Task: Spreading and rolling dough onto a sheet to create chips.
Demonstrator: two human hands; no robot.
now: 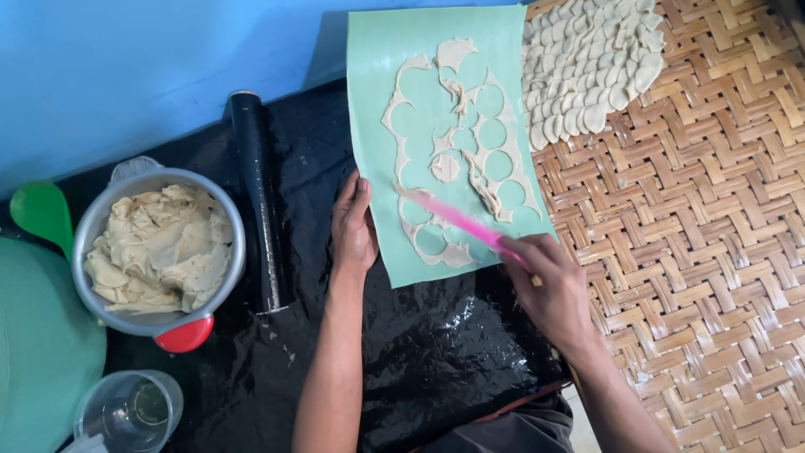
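Holding pink scraper (457,221) in right hand (549,289), fingers closed | left hand (352,226) flat, fingers open, pinning green sheet (419,50)

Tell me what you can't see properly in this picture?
Head view:
- Pink tool: motion-blurred, its end hidden inside the right hand.
- Green lid: cut off by the left edge.
- Dough rounds: pile cut off by the top edge.
- Green spoon: handle hidden behind the metal bowl.
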